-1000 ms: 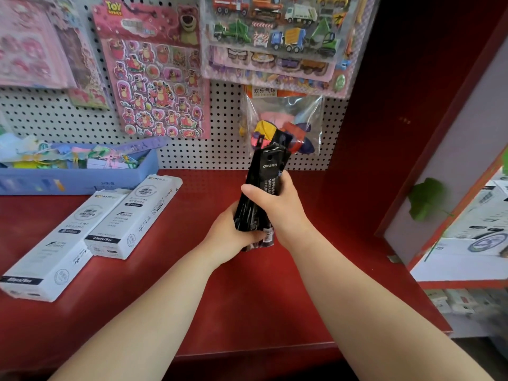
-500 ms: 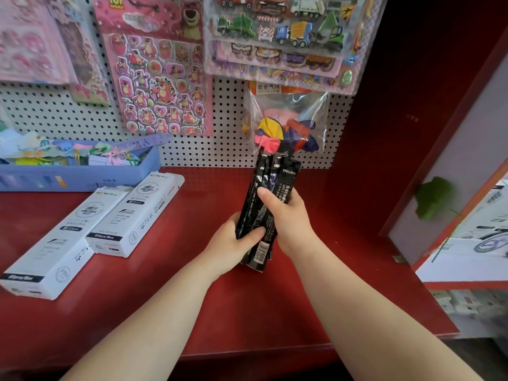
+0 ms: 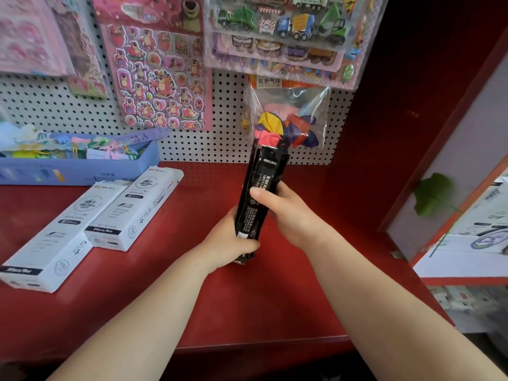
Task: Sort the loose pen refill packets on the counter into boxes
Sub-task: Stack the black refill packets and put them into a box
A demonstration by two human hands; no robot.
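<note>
Packets, one black bundle, number uncountable, stand upright at mid-counter; left grip curls round its base, right grip wraps its middle. Two white boxes lie left.

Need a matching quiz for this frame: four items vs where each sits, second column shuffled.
1 black refill packets
2 white boxes
3 blue tray
4 balloon bag

A hanging on the pegboard
B lying on the red counter, left side
C gripped by left hand and right hand
D back of the counter, far left

Pairs: 1-C, 2-B, 3-D, 4-A
</note>
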